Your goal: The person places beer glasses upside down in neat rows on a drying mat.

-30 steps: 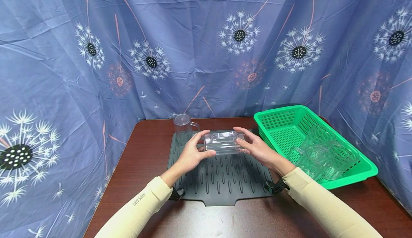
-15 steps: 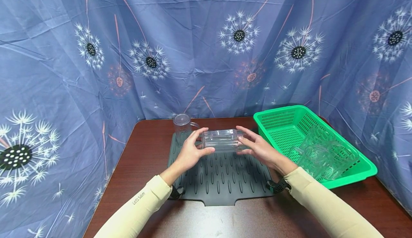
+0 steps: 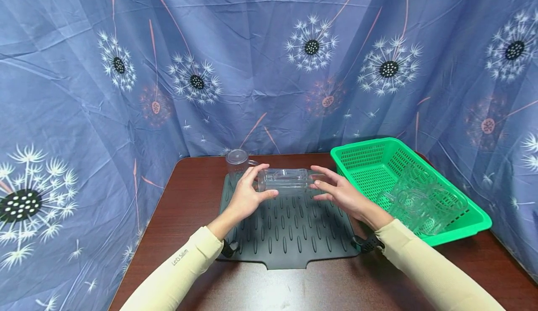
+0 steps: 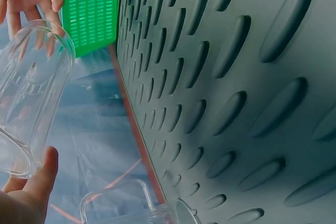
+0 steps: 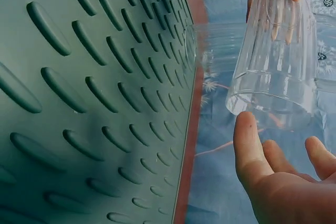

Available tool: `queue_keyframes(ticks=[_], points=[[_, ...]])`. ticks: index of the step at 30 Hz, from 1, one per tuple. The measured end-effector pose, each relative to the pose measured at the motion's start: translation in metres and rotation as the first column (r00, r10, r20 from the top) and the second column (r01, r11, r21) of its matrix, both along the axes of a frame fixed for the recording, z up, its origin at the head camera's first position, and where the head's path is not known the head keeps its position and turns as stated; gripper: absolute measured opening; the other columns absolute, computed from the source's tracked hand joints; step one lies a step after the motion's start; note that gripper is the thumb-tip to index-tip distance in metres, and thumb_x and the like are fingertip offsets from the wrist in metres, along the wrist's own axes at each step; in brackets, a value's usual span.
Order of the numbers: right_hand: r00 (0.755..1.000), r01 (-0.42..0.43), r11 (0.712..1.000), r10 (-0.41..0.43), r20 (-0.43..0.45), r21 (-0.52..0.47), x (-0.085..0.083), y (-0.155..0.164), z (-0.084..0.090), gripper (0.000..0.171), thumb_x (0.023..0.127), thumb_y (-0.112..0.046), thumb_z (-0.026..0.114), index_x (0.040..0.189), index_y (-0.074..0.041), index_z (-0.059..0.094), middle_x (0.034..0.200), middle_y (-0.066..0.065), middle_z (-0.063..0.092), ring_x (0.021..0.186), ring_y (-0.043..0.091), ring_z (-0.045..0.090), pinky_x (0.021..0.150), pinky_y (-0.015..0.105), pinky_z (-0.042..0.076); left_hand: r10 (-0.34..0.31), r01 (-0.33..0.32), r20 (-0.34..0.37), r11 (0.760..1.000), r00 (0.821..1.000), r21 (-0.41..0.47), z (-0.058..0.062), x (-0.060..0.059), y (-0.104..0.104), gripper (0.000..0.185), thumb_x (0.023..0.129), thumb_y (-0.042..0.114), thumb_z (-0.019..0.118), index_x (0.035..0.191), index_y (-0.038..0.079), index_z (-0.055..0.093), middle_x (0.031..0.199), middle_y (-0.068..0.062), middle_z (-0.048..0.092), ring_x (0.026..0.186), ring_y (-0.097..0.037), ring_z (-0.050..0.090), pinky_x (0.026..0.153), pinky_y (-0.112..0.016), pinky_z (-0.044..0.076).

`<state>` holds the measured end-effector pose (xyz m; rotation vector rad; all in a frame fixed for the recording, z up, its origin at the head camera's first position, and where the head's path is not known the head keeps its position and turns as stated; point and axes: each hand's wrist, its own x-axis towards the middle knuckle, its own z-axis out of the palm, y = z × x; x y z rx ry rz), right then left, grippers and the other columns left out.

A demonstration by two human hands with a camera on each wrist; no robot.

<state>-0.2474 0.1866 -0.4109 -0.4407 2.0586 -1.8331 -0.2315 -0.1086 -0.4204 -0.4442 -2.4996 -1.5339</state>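
Note:
A clear glass mug [image 3: 286, 180] is held on its side above the dark mat, its length running left to right. My left hand [image 3: 249, 192] grips its left end, thumb in front and fingers behind; the left wrist view shows the thumb against the glass [image 4: 31, 93]. By the other end is my right hand [image 3: 338, 190], fingers spread and loosely bent. In the right wrist view, a fingertip of the right hand [image 5: 278, 182] comes right up to the mug's edge, with the other fingers apart from it. Behind the left hand, a second glass mug [image 3: 237, 160] stands upside down on the mat.
The dark ridged mat [image 3: 290, 236] lies on a brown wooden table [image 3: 168, 208]. At the right, a green plastic basket [image 3: 365, 150] contains several clear glass mugs [image 3: 420, 203]. A blue dandelion-print curtain [image 3: 260, 68] hangs behind and at both sides.
The left hand and the mug have shifted slightly left and up. The right hand has drawn off the mug's right end, its fingers spreading a little to the right.

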Motion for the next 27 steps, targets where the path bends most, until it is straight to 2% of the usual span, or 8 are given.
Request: queue_keyframes(ticks=[7, 10, 14, 21, 27], points=[[0.999, 0.001, 1.000, 0.001, -0.044, 0.031, 0.002, 0.007, 0.000, 0.057, 0.104, -0.027, 0.057, 0.157, -0.020, 0.035, 0.155, 0.019, 0.039, 0.140, 0.043, 0.043, 0.102, 0.051, 0.050, 0.007, -0.007, 0.010, 0.999, 1.000, -0.045, 0.002, -0.004, -0.002, 0.074, 0.080, 0.035, 0.086, 0.145, 0.032, 0.051, 0.139, 0.003, 0.051, 0.125, -0.020, 0.051, 0.099, -0.046, 0.049], [0.998, 0.010, 0.998, -0.006, -0.063, 0.061, 0.004, 0.011, 0.002, 0.058, 0.103, -0.029, 0.060, 0.156, -0.020, 0.037, 0.155, 0.017, 0.040, 0.140, 0.042, 0.042, 0.103, 0.053, 0.048, 0.012, -0.011, 0.012, 0.998, 1.000, -0.064, 0.003, -0.005, -0.002, 0.075, 0.080, 0.037, 0.086, 0.146, 0.033, 0.050, 0.140, 0.003, 0.050, 0.125, -0.021, 0.052, 0.099, -0.047, 0.048], [0.996, 0.026, 0.992, -0.015, -0.093, 0.122, 0.006, 0.016, 0.004, 0.059, 0.101, -0.032, 0.062, 0.154, -0.022, 0.039, 0.154, 0.014, 0.042, 0.140, 0.037, 0.044, 0.101, 0.048, 0.051, 0.023, -0.022, 0.008, 0.995, 1.000, -0.097, 0.004, -0.008, -0.003, 0.075, 0.080, 0.037, 0.085, 0.147, 0.034, 0.049, 0.140, 0.003, 0.050, 0.125, -0.023, 0.051, 0.098, -0.050, 0.047], [0.991, 0.033, 0.984, -0.010, -0.132, 0.174, 0.009, 0.025, 0.007, 0.056, 0.102, -0.029, 0.061, 0.153, -0.019, 0.040, 0.153, 0.015, 0.043, 0.138, 0.037, 0.045, 0.101, 0.048, 0.050, 0.044, -0.043, -0.003, 0.990, 0.999, -0.131, 0.005, -0.013, -0.003, 0.076, 0.081, 0.030, 0.086, 0.147, 0.034, 0.049, 0.139, 0.002, 0.051, 0.137, -0.027, 0.042, 0.104, -0.056, 0.042], [0.983, 0.038, 0.967, 0.008, -0.183, 0.250, 0.013, 0.036, 0.009, 0.058, 0.102, -0.031, 0.060, 0.155, -0.018, 0.039, 0.155, 0.015, 0.042, 0.138, 0.036, 0.047, 0.101, 0.043, 0.050, 0.058, -0.060, -0.020, 0.985, 0.998, -0.160, 0.007, -0.017, 0.001, 0.076, 0.079, 0.029, 0.087, 0.147, 0.032, 0.052, 0.137, 0.001, 0.052, 0.133, -0.027, 0.043, 0.103, -0.054, 0.043]])
